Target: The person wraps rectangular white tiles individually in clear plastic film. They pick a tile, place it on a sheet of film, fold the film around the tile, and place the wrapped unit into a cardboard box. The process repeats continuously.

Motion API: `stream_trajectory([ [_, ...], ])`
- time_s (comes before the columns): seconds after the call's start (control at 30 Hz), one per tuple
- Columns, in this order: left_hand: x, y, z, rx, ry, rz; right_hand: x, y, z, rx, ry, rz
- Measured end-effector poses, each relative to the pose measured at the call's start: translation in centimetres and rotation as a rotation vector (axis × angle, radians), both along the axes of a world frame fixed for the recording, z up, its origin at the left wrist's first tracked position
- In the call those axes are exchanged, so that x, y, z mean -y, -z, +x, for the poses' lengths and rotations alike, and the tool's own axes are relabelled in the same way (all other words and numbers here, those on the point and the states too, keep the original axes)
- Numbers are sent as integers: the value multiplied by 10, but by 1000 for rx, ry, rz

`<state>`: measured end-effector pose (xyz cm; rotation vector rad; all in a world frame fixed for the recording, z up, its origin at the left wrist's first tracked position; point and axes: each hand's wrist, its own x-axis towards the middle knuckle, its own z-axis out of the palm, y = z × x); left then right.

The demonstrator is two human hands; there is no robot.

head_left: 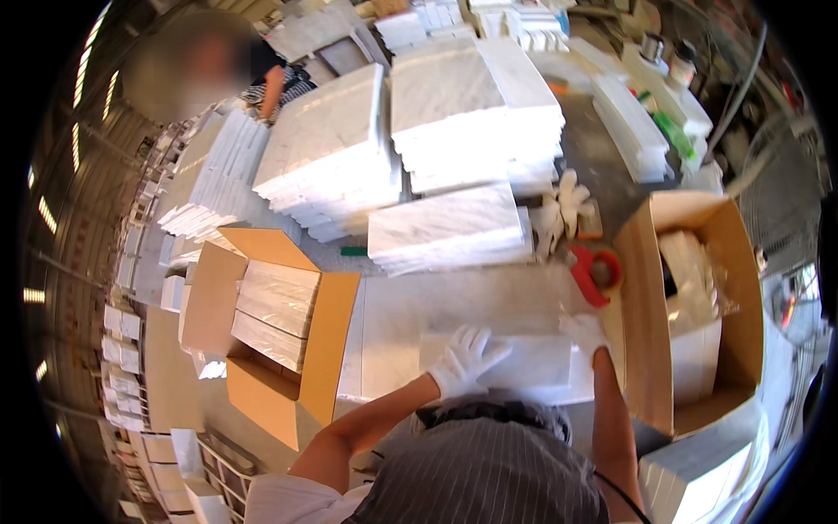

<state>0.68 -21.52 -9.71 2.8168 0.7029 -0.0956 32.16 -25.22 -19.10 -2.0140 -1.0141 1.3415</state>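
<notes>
A rectangular white-grey marble tile [532, 360] lies in front of me on a pale slab work surface [401, 306]. My left hand [467, 360], in a white glove, rests on the tile's left part with its fingers stretched out and apart. At the tile's right end is my right hand [585, 334], also gloved; it is smeared, and its grip cannot be made out. Just beyond that hand lies a red tape dispenser [592, 275].
Left stands an open cardboard box [327, 349] holding wrapped tiles [278, 301]. Another open box [650, 314] stands right. Beyond are a short tile stack [445, 229], taller marble stacks [323, 131] and loose white gloves [572, 201]. A co-worker's arm [272, 92] shows at far left.
</notes>
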Motion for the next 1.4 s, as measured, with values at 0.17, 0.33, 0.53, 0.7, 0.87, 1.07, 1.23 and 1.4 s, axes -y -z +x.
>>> stream_trajectory([
  [0.17,-31,-24,25,-262,125,-189,2,14,6,1,49,27],
  [0.33,-101,-54,52,216,24,57,2,-34,-9,62,16,-49],
  [0.53,-237,-134,154,465,41,539,3,-31,-1,91,25,-83],
  [0.7,-327,-139,194,267,-152,633,0,-36,-11,119,21,-127],
  [0.87,-345,-157,212,152,-96,529,0,-55,-12,79,86,-137],
  [1.07,-347,-154,225,155,-102,531,-3,-54,-13,80,95,-156],
  [1.23,-351,-157,246,114,-114,493,-3,-56,-14,79,103,-152],
  [1.4,-346,-157,284,73,-311,353,-4,-53,-12,110,65,-168],
])
